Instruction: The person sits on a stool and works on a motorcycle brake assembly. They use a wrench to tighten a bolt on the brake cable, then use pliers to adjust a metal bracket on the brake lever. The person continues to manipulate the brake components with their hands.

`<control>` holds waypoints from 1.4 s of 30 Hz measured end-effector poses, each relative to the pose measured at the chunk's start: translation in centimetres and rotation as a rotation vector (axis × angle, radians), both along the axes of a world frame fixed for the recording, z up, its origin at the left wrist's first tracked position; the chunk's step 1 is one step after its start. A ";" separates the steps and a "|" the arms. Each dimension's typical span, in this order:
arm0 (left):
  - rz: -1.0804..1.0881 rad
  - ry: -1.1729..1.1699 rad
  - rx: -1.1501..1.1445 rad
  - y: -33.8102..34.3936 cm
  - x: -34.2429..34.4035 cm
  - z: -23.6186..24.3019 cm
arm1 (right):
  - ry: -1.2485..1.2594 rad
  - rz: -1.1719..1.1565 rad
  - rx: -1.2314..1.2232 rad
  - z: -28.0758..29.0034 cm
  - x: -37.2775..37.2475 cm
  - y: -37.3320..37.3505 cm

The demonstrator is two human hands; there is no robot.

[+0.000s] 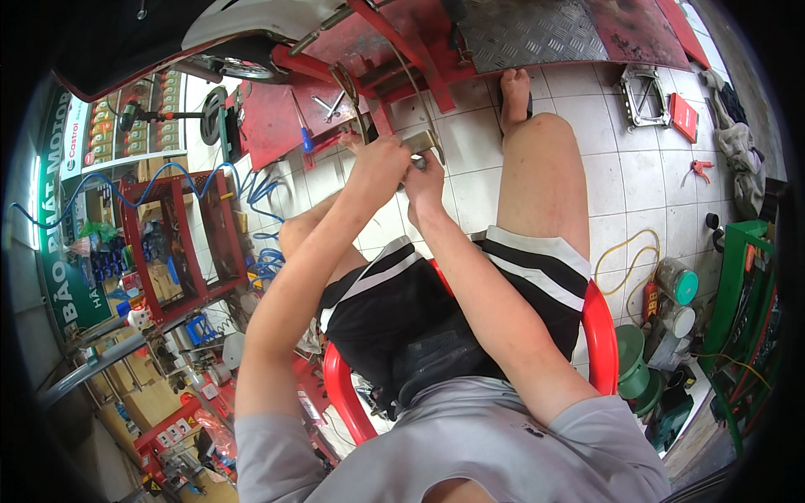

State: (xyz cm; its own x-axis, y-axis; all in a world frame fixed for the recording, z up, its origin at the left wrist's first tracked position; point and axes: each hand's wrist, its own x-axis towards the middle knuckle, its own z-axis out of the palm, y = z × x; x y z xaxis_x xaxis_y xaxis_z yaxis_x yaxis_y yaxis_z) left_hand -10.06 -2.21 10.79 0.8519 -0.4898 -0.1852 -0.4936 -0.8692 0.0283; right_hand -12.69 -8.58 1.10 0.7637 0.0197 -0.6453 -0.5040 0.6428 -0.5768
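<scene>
Both hands meet in front of my knees, beside a red metal frame (423,71). My left hand (382,166) is closed, fingers curled away from view, against a tan, block-shaped metal piece (418,141). Just right of it and slightly lower, my right hand (426,178) is closed too, its fingertips pinched below the block. Whatever sits between the two hands is mostly hidden. A thin cable or rod (408,74) runs down from the frame toward the block. Left of it, a curved metal bar (346,86) reaches down near my left hand.
A blue-handled screwdriver (307,141) and wrenches (333,105) lie on a red plate (272,138) at left. Part of a motorbike wheel (239,67) shows above. A blue air hose (126,197) coils at left. At right are a metal bracket (646,96), red-handled pliers (698,171) and jars.
</scene>
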 end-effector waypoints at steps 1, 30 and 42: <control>-0.030 0.018 0.025 0.0 0.2 -0.2 | 0.006 0.006 -0.007 -0.1 0.0 0.0; 1.348 0.400 -1.487 0.9 -3.5 -4.2 | -0.023 -0.024 0.349 2.3 0.5 -0.8; 1.307 0.012 -1.022 -1.9 -2.9 -3.2 | -0.041 -0.026 0.361 1.8 0.3 -1.2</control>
